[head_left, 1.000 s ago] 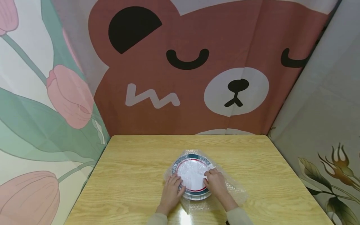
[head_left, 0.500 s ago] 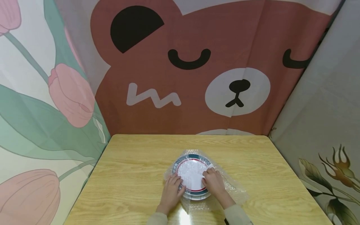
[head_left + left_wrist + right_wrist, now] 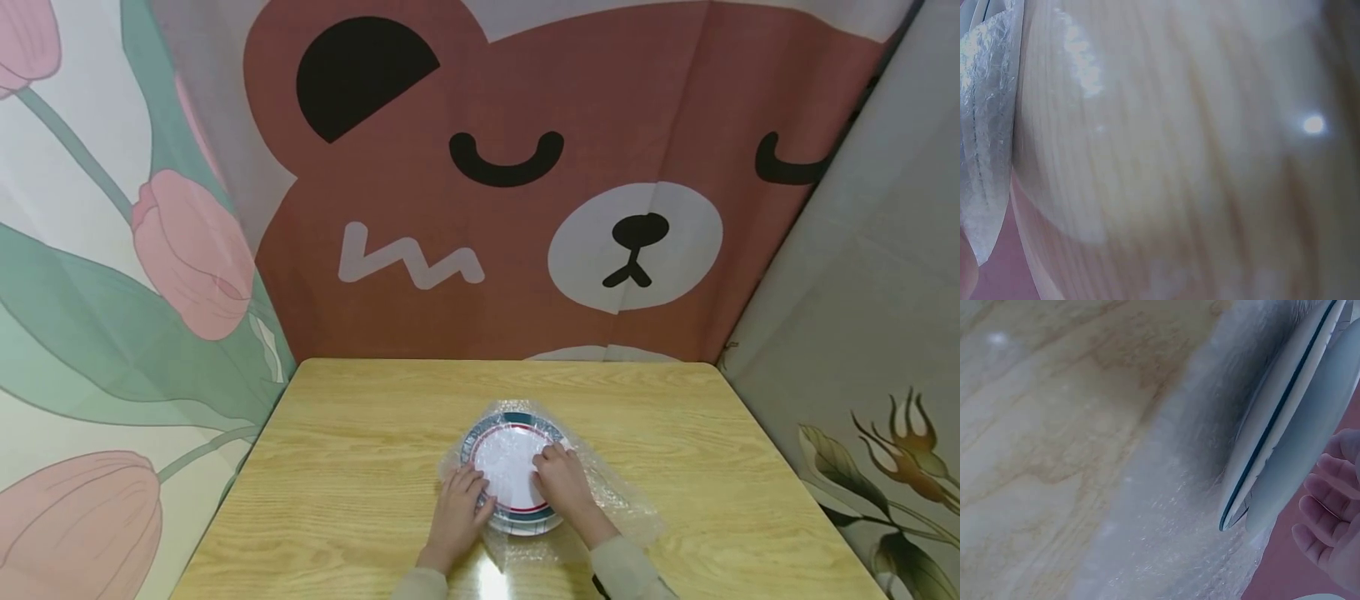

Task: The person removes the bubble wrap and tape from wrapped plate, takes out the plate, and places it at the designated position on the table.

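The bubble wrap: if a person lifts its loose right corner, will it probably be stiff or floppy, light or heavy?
The bubble wrap is probably floppy, since it looks thin and creased. It is likely light for its size: the table partly shows through it. Lifting might tug the plates, which rest on it.

The sleeved arms [image 3: 630, 571] reach forward, the left hand [image 3: 456, 508] palm down with fingers fairly straight and thumb [image 3: 487, 510] spread, the right hand [image 3: 564, 483] angled inward, its fingers [image 3: 552, 452] bent.
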Demonstrator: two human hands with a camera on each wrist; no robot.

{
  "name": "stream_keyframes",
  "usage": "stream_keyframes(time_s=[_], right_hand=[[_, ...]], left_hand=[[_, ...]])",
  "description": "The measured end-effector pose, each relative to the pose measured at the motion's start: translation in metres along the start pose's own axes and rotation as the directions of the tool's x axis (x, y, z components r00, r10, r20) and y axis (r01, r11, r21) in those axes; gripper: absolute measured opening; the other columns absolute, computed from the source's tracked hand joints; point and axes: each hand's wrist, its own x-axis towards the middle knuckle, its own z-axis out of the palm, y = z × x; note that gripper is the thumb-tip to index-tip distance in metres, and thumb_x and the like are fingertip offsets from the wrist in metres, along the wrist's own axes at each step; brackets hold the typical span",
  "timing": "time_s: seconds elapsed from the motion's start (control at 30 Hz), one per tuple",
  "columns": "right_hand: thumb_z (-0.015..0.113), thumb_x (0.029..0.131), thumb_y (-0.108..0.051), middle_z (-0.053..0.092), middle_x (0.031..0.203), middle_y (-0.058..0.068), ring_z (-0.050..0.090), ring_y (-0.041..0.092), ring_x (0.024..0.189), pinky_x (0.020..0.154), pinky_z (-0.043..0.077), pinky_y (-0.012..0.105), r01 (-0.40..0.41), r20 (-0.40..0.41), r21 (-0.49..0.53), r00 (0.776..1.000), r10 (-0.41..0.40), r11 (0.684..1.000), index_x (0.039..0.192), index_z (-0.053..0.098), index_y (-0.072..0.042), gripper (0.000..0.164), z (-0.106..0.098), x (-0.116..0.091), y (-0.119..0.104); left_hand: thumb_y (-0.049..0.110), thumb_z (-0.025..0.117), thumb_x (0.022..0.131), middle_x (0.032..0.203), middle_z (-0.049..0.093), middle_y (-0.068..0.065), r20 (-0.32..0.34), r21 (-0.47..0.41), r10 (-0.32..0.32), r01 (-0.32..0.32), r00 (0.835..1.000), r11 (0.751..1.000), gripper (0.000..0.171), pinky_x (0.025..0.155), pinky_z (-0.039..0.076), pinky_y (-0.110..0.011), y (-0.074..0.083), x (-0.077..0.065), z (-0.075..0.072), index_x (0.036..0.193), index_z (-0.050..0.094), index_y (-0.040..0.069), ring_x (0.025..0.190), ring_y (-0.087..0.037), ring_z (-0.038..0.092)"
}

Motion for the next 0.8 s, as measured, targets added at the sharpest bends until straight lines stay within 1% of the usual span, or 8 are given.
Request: stream_keyframes(time_s=[0.17, 0.37, 0.6, 0.8], right_hand=[[0.070, 0.068, -0.015, 0.050, 0.066, 0.004, 0.049, 0.024, 0.070, 0.057, 0.043, 0.036, 0.009, -0.016, -0.016, 1.000, -0.009, 1.000, 0.067, 0.061, -0.008, 0.012, 0.001, 0.007, -0.001], [0.068, 0.069, -0.016, 0.051, 0.067, 0.003, 0.049, 0.023, 0.071, 0.057, 0.042, 0.035, 0.015, 0.022, -0.036, 1.000, -0.015, 0.999, 0.067, 0.061, -0.009, 0.010, 0.004, 0.011, -0.001], [0.067, 0.069, -0.015, 0.051, 0.067, 0.003, 0.048, 0.021, 0.071, 0.059, 0.042, 0.035, 0.024, 0.036, -0.064, 0.999, -0.022, 0.998, 0.066, 0.062, -0.009, 0.008, 0.006, 0.015, -0.001], [0.065, 0.069, -0.015, 0.052, 0.067, 0.003, 0.049, 0.022, 0.071, 0.057, 0.041, 0.035, 0.019, 0.053, -0.088, 0.999, -0.015, 0.996, 0.065, 0.063, -0.009, 0.007, 0.008, 0.017, -0.001]], left_hand=[[0.030, 0.058, 0.082, 0.106, 0.060, -0.006, 0.002, -0.001, 0.002, -0.002, 1.000, 1.000, 0.027, 0.100, 0.028, -0.042, 0.000, 0.000, 0.000, 0.096, 0.064, 0.007, 0.113, -0.026, 0.046], [0.030, 0.058, 0.082, 0.105, 0.060, -0.005, -0.003, 0.006, 0.005, -0.005, 1.000, 1.000, 0.026, 0.100, 0.029, -0.041, -0.001, -0.001, 0.002, 0.094, 0.064, 0.008, 0.112, -0.025, 0.047], [0.030, 0.058, 0.082, 0.105, 0.060, -0.005, -0.002, -0.001, -0.002, 0.002, 1.000, 1.000, 0.027, 0.100, 0.029, -0.041, -0.001, -0.001, 0.001, 0.095, 0.064, 0.008, 0.112, -0.025, 0.046], [0.030, 0.058, 0.082, 0.105, 0.060, -0.006, -0.006, 0.001, 0.004, -0.003, 1.000, 1.000, 0.026, 0.099, 0.030, -0.042, -0.001, -0.001, 0.002, 0.095, 0.064, 0.008, 0.112, -0.026, 0.047]])
